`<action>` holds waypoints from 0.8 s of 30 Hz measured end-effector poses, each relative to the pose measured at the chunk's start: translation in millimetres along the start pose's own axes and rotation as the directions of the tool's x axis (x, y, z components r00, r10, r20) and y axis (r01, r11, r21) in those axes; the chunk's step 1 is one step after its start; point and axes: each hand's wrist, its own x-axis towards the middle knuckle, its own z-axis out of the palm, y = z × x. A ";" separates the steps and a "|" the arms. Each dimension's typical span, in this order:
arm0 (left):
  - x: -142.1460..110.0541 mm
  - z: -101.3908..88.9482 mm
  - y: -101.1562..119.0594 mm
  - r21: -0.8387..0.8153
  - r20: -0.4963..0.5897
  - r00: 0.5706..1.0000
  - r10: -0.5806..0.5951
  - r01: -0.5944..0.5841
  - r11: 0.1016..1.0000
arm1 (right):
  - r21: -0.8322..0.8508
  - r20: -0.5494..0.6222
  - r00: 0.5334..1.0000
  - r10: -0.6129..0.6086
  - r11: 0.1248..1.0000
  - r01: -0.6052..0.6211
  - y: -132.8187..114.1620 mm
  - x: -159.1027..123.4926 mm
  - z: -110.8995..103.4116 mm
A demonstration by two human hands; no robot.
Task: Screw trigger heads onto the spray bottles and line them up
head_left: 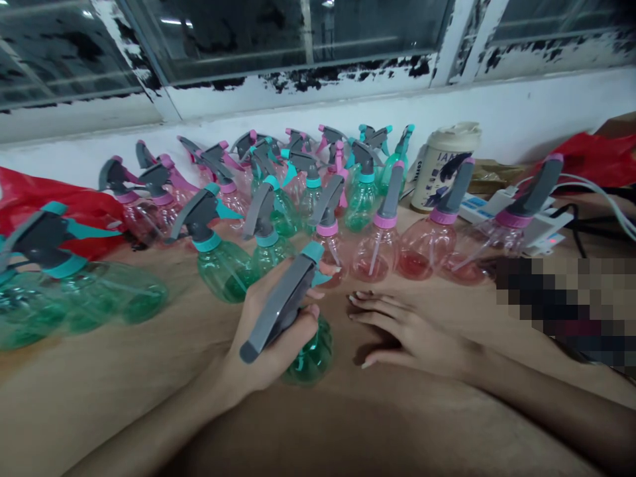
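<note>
gripping green spray bottle (312, 354), left hand (271, 324), right hand (397, 328) beside

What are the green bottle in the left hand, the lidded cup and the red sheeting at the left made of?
The green bottle looks like glossy, tinted plastic: light shows through its wall. Its grey sprayer seems smooth, opaque plastic. The lidded cup is pale and printed, perhaps paper or plastic. The red sheeting looks like thin plastic film, shiny and creased.
</note>
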 end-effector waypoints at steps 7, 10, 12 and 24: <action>0.2 0.5 0.7 -0.019 -0.005 1.000 0.016 -0.016 1.000 | 0.003 -0.013 1.000 -0.012 1.000 0.012 0.8 0.2 0.4; 1.2 1.0 -0.1 -0.047 -0.009 0.999 0.036 -0.037 0.998 | -0.010 -0.008 1.000 -0.015 1.000 0.015 1.3 0.3 0.7; 1.8 2.1 -1.2 -0.067 -0.014 0.999 0.043 -0.044 0.997 | -0.009 -0.012 1.000 -0.014 1.000 0.014 1.8 0.2 1.4; -1.8 5.0 -7.2 -0.087 -0.036 0.999 0.004 -0.007 0.996 | -0.018 -0.016 1.000 0.001 1.000 -0.002 -0.1 0.1 -0.1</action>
